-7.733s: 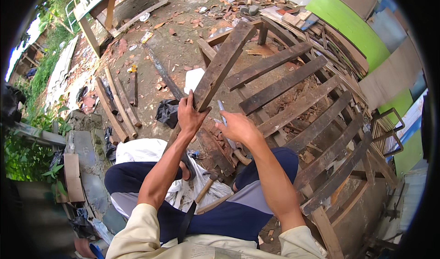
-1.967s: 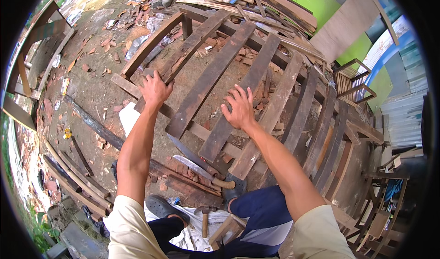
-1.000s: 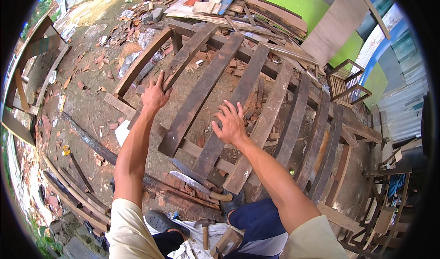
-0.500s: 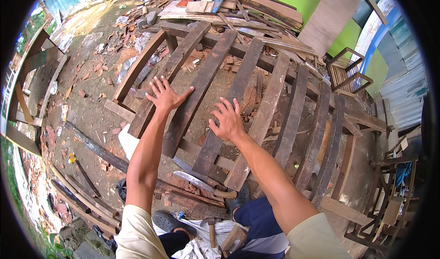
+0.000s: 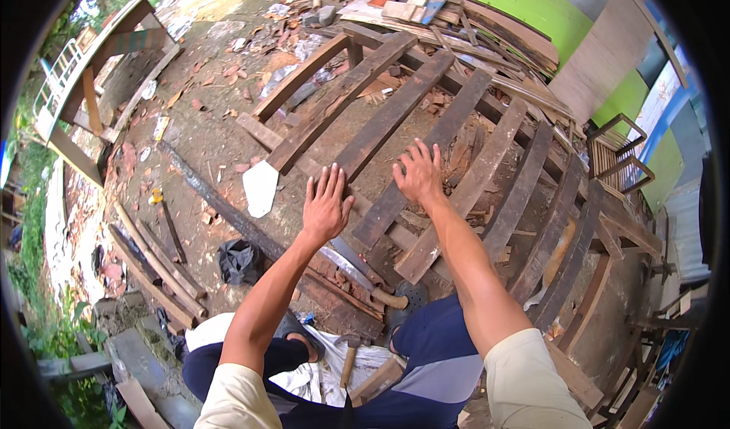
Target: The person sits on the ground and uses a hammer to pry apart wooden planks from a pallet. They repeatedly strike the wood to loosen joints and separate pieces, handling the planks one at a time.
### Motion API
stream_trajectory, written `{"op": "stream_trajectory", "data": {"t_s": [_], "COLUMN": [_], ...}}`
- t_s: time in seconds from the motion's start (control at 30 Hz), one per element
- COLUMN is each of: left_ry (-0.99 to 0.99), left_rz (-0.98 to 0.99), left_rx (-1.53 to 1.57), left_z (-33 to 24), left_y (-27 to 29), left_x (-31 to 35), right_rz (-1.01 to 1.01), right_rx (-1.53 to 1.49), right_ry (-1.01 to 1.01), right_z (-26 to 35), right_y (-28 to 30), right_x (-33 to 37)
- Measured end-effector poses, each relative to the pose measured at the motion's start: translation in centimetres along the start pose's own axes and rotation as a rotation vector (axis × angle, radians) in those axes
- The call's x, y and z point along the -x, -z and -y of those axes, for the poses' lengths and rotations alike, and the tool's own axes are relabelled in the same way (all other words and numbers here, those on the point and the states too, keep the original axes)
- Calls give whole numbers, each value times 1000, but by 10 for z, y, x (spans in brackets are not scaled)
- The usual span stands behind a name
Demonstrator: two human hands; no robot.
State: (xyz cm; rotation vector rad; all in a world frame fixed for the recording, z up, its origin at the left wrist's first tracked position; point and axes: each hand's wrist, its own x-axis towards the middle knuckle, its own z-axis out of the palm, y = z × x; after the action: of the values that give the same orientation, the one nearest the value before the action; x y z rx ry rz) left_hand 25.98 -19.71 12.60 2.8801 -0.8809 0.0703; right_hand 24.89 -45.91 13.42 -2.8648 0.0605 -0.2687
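Note:
A low frame of dark wooden slats [image 5: 395, 117] lies on the ground before me, its boards running side by side across long rails. My left hand [image 5: 329, 205] is open, palm down, its fingertips at the near end of one slat. Farther right, my right hand [image 5: 420, 174] lies open with bent fingers on the neighbouring slat [image 5: 456, 117]. Neither hand grips anything. Below the slats, near my feet, is a large knife [image 5: 353, 265] with a wooden handle. A hammer [image 5: 349, 360] rests on white cloth between my legs.
A charred-looking pole [image 5: 220, 205] and a black plastic bag [image 5: 239, 262] lie to the left, near a white flat piece [image 5: 261, 188]. Scrap boards [image 5: 487, 30] are piled at the back. A small slatted rack [image 5: 620, 155] stands at the right. Leaves and wood chips litter the ground.
The view has shifted left. My left hand has drawn back from across two slats to one slat's near end, its fingers closer together. My right hand stays on its slat.

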Motion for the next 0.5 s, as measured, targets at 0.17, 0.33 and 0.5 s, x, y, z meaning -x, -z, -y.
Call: {"op": "stream_trajectory", "data": {"t_s": [0.17,0.33,0.5], "left_ry": [135,287,461], "left_rz": [378,929,760], "left_rx": [51,91,206], "left_z": [6,15,45], "left_y": [54,106,130], "left_x": [89,173,255], "right_rz": [227,490,612], "right_rx": [299,334,281], "right_ry": [-48,-243,-255], "right_z": [16,54,112], "right_y": [9,19,24], "right_x": [-8,-5,32]}}
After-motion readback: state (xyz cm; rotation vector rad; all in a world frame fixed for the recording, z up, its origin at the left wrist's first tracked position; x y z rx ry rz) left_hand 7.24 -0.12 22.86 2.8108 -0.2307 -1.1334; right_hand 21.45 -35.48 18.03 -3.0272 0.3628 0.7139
